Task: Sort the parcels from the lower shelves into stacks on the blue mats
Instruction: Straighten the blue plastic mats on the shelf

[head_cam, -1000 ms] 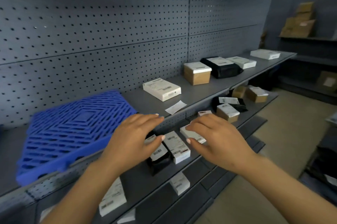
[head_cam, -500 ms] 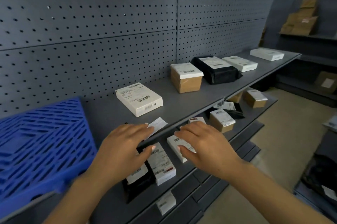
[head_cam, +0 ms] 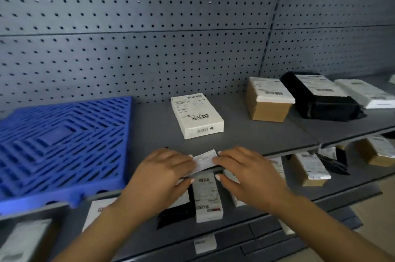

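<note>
A blue slatted mat [head_cam: 64,144] lies at the left of the upper grey shelf [head_cam: 256,135]. My left hand [head_cam: 158,174] and my right hand [head_cam: 248,174] hover at the shelf's front edge, fingers apart, fingertips touching the two ends of a loose paper slip [head_cam: 204,160]. Neither hand holds a parcel. Below them on the lower shelf lie a narrow white box [head_cam: 208,197] and a black pouch [head_cam: 175,214], partly hidden by my hands. A white parcel [head_cam: 96,212] sits further left under my left forearm.
On the upper shelf stand a white labelled box [head_cam: 196,115], a brown box with a white label [head_cam: 269,99], a black bag [head_cam: 320,99] and a flat white parcel [head_cam: 367,93]. Brown boxes [head_cam: 310,170] lie at the lower shelf's right. Pegboard wall behind.
The view has swung left and closer to the shelf, bringing the blue mat fully back in. Both hands have risen from over the lower-shelf parcels to the paper slip on the upper shelf's edge.
</note>
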### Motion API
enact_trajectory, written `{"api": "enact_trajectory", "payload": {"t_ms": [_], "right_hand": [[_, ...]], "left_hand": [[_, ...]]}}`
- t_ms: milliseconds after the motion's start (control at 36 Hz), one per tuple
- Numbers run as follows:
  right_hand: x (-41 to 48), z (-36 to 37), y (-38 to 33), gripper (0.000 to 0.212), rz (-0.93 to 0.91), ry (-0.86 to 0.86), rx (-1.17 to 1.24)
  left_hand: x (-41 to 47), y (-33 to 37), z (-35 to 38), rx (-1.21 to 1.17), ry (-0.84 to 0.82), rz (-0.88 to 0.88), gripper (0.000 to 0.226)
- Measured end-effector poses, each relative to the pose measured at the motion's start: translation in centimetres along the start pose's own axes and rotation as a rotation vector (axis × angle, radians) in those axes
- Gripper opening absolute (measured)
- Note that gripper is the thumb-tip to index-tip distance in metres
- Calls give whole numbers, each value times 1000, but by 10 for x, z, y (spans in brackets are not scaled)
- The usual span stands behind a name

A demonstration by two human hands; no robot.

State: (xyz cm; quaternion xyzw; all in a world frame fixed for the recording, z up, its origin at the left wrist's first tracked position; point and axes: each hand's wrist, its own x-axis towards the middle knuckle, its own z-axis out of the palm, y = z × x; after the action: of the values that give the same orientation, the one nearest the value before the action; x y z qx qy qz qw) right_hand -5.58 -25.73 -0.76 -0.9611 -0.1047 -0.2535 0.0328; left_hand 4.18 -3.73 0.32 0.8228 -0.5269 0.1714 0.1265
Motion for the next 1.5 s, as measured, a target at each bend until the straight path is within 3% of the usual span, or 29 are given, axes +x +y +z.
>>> {"api": "enact_trajectory", "payload": {"t_ms": [528, 806, 1139, 1500], "right_hand": [[0, 1, 20, 14, -380, 268, 319], [17, -13, -9, 10, -541, 418, 421], [68, 0, -106, 12, -628, 467, 473], [118, 37, -226, 10, -498, 420, 352]], "left_hand": [[-31, 80, -15, -27, 233, -189, 22], [-63, 89, -46, 118, 410, -202, 16], [-144, 30, -85, 266, 501, -292, 17], [-234, -81, -121, 220, 461, -258, 18]]}}
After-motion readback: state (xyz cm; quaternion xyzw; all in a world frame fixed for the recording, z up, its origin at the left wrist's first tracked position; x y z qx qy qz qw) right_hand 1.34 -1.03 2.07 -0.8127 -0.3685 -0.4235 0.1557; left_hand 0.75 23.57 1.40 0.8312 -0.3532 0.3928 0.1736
